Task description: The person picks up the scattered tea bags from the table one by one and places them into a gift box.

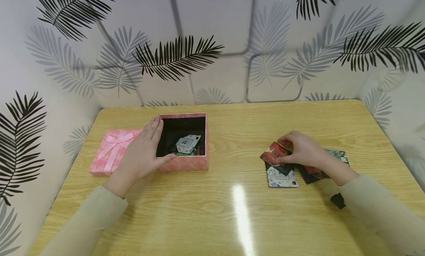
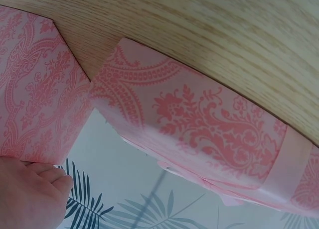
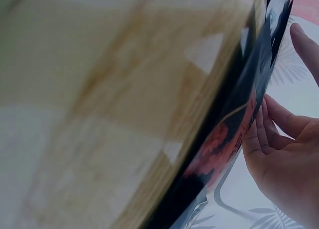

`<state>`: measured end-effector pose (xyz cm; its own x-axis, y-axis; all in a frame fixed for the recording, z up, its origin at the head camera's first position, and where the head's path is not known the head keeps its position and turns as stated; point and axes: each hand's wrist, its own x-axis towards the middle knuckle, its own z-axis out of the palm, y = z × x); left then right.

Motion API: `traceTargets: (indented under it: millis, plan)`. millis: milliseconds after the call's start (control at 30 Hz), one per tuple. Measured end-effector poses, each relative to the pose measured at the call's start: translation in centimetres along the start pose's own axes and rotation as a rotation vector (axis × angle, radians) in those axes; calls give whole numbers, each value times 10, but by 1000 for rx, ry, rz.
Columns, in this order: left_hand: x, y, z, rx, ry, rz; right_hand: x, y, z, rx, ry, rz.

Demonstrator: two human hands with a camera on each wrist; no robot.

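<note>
Left hand [image 1: 143, 149] flat, fingers straight, against pink box [image 1: 196, 163] wall; right hand [image 1: 300, 149], well right of box, pinches red packet [image 1: 273, 152].

The right hand [image 3: 286, 164] is at the edge, its fingers [image 3: 264, 132] touching a dark packet [image 3: 234, 134] with red flowers that lies on the blurry wooden bench [image 3: 99, 114].

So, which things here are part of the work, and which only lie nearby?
In the work:
- open pink box, steadied by the left hand
- red sachet, pinched by the right hand
- sachets in the box

Only nearby:
- pink lid with bow
- table
</note>
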<state>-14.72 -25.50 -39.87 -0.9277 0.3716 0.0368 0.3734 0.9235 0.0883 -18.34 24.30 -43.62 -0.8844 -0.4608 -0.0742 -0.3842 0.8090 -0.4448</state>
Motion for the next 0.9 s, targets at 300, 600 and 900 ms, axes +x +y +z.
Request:
traceTargets:
  millis: [300, 600, 900]
  plan:
    - [0, 0, 0, 3, 8, 5, 1, -2, 1, 5, 1, -9]
    - [-1, 2, -1, 1, 10, 1, 6, -1, 7, 116, 2, 5]
    - [0, 2, -1, 1, 14, 2, 9, -5, 1, 219, 3, 65]
